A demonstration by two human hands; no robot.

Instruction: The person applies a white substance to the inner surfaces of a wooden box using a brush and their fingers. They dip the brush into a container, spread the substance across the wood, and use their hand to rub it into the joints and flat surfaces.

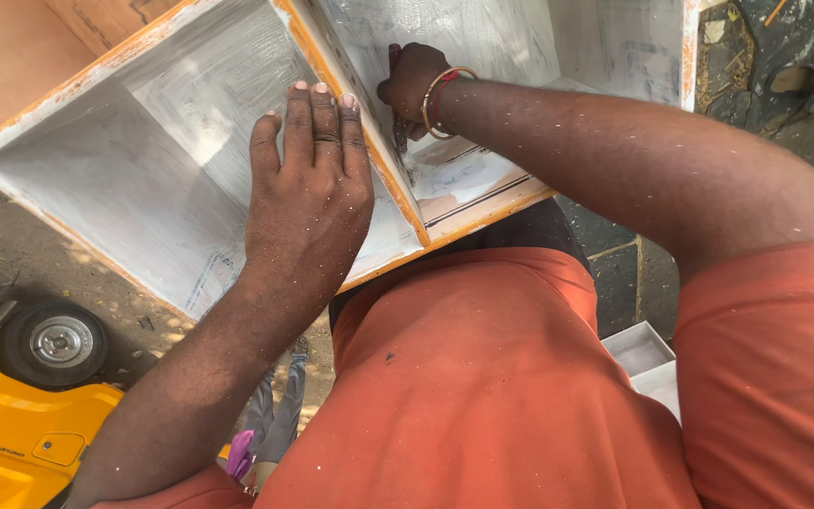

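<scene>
Left hand point(308, 193) lies flat, fingers spread, on the white cabinet point(143, 160), whose divider runs away from the person; right hand point(412, 85) grips something small.

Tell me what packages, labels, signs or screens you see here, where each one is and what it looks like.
No labels, signs or screens show.
Small open box: on the ground at lower right, beside the orange shirt; rectangular, white, nothing seen inside.
Second white box: just below it, partly hidden by the shirt.

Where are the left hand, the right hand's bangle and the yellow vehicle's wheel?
left hand point(308, 193): head view, back of the hand, flat on the white cabinet divider.
bangle point(437, 98): head view, band at the right wrist.
wheel point(53, 341): head view, metal hub.
</scene>
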